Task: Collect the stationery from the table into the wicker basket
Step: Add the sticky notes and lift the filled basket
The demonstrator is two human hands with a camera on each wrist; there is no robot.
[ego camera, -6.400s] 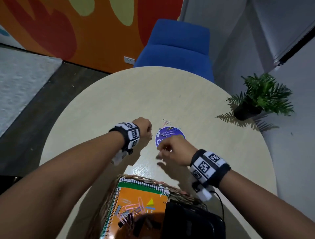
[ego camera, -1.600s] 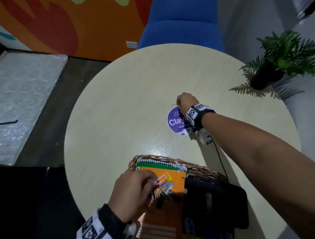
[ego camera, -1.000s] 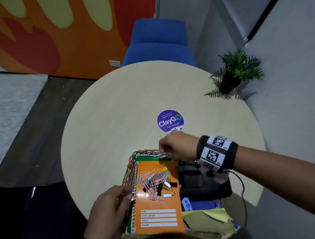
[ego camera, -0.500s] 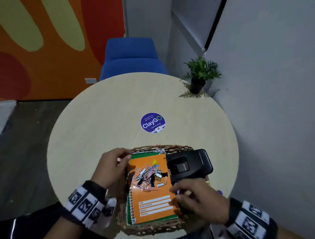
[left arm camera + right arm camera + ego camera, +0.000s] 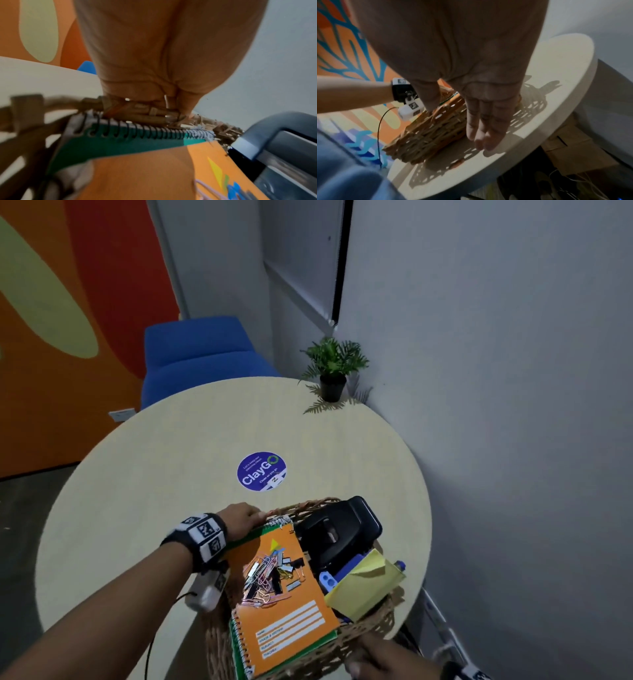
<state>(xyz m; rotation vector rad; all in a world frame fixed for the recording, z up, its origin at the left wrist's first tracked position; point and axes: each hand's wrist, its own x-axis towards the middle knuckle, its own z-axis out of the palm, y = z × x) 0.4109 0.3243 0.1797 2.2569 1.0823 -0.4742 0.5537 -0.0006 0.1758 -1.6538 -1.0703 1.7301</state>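
Here, nearest to us, our right hand point(image 5: 383, 660) is at the near wall of the wicker basket point(image 5: 373, 628); the right wrist view shows its fingers point(image 5: 485, 125) straight and together, lying along the weave, with the thumb on the rim, so it presses the basket and does not clamp it; because of this the basket could slide or turn under that hand if we pull.

Inside, the orange notebook point(image 5: 284, 587) lies tilted on a green one, and a loose heap of paper clips point(image 5: 269, 575) and small binder clips sits on its cover; if the basket tips, we think these could run off the cover, down between the books or through the open weave.

Beside them the yellow sticky pad point(image 5: 368, 583) leans over the right rim and the black hole punch point(image 5: 337, 530) stands higher than the rim; a jolt may throw the pad out, and the heavy punch may shift.

Further, our left hand point(image 5: 241, 520) holds the far rim, fingers curled on the wicker just above the notebook spiral.

The basket stands near the edge of the table point(image 5: 164, 460), which is 1 more risk; beyond it only the purple sticker point(image 5: 262, 471) and the potted plant point(image 5: 333, 371) remain, so the collecting seems finished.
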